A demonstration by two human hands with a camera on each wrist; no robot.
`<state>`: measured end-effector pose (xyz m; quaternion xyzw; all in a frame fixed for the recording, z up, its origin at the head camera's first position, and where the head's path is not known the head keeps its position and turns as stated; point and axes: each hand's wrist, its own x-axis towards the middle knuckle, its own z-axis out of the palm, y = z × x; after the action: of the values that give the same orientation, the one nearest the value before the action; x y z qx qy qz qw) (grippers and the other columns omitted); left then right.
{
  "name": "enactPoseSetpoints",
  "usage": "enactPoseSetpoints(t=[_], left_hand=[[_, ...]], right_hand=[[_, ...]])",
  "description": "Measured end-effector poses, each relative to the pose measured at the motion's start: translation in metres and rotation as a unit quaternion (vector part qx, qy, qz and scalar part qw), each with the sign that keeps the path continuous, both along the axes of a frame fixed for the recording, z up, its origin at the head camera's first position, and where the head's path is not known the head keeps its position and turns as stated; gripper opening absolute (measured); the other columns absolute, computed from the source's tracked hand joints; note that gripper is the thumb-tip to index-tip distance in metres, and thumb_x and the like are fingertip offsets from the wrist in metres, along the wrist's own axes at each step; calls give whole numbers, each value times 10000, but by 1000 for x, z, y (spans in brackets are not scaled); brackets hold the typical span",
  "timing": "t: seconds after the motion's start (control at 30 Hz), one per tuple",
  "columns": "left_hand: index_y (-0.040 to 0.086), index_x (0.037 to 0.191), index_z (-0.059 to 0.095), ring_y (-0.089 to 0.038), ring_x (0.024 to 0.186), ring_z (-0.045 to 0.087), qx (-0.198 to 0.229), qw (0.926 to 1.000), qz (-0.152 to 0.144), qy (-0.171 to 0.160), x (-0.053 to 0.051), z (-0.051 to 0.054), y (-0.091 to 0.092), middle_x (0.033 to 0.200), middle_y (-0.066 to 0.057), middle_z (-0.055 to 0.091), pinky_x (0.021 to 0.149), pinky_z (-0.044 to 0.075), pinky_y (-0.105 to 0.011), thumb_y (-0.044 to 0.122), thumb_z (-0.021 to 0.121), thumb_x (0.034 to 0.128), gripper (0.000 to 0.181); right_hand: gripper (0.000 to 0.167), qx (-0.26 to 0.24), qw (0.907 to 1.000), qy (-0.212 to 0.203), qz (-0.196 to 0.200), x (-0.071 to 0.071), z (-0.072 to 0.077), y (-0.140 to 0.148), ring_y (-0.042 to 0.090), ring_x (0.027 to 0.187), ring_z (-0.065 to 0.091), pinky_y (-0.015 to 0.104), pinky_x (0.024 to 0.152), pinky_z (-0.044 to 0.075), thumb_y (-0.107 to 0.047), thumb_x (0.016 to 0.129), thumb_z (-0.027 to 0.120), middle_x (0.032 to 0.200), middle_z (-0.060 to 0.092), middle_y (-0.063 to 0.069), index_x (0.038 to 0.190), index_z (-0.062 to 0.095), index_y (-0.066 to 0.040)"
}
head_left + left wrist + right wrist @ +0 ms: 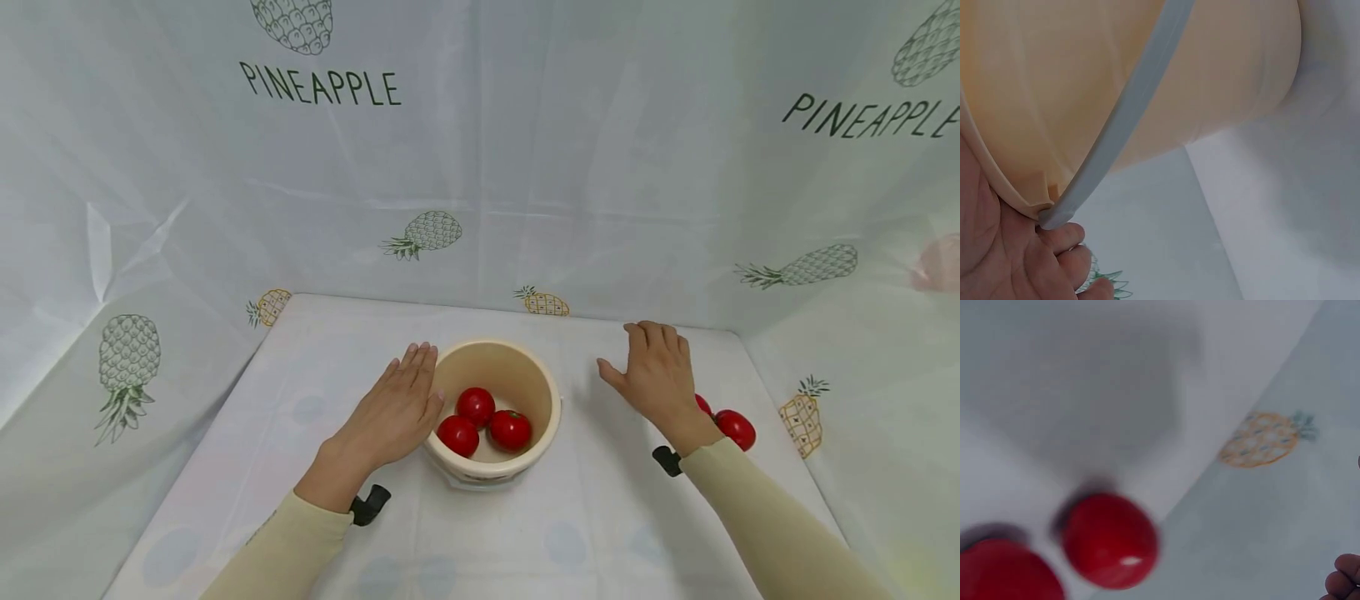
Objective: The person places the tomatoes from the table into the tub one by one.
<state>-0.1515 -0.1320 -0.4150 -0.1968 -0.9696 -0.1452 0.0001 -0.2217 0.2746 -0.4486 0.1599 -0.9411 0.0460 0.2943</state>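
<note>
Left grip [393,408] against left side of bucket [517,367]: straight fingers held together, palm at the rim, touching rather than grasping. Right grip [660,375] above right half of table [487,550]: loosely bent, thumb spread, holding nothing. Around back and both sides: white sheet [480,150] with pineapple prints [432,229], meeting table at its edges. Wide room on near part of table; clear gap between bucket and right grip. Bucket: cream, round, upright near table centre, thick rim, grey handle [1122,119] ending at rim beside left grip. On bucket floor: three tomatoes [476,407], glossy red, bunched. Near right table edge: two tomatoes [736,428], partly hidden in head view, just beside each other.
</note>
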Motion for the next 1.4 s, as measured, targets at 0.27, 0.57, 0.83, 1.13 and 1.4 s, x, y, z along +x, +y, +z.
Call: enactPoseSetpoints(t=[0.27,0.57,0.83,1.13,1.4], left_hand=[[-50,1652,206,-372,1631,155,7,10000,16,-71,0,1,-1,1733,-215,224,1315,193,-551,372,421,1115,717],[-34,1657,205,-350,1635,152,101,9999,28,-103,0,0,-1,1736,-200,227,1321,180,-532,352,428,1117,701],[-45,1657,196,-366,1634,150,92,9999,6,-141,0,1,0,1737,-210,220,1320,187,-541,362,439,1112,722],[-44,1657,194,-369,1635,148,113,9998,1,-142,1,1,0,1740,-205,214,1320,190,-544,359,438,1113,720],[-50,1655,198,-372,1635,146,118,9998,7,-138,1,2,-1,1738,-212,217,1319,192,-545,350,440,1111,717]], right_hand=[[723,245,9953,-605,-718,3,-28,45,540,1128,495,664,914,455,-431,873,755,1213,565,340,1235,507,144],[719,420,9860,-1190,-1088,3,-46,64,526,1019,511,647,819,458,-518,873,779,1085,574,346,1050,501,120],[706,689,9779,-1535,-1245,3,-59,70,497,980,512,635,809,465,-535,888,760,988,571,312,998,506,114],[667,616,9764,-1634,-1271,1,-60,65,482,974,506,638,830,455,-500,891,750,960,568,295,993,505,112],[662,739,9823,-1407,-992,-1,-56,53,473,991,511,634,842,459,-508,896,740,971,571,283,1002,517,106]])
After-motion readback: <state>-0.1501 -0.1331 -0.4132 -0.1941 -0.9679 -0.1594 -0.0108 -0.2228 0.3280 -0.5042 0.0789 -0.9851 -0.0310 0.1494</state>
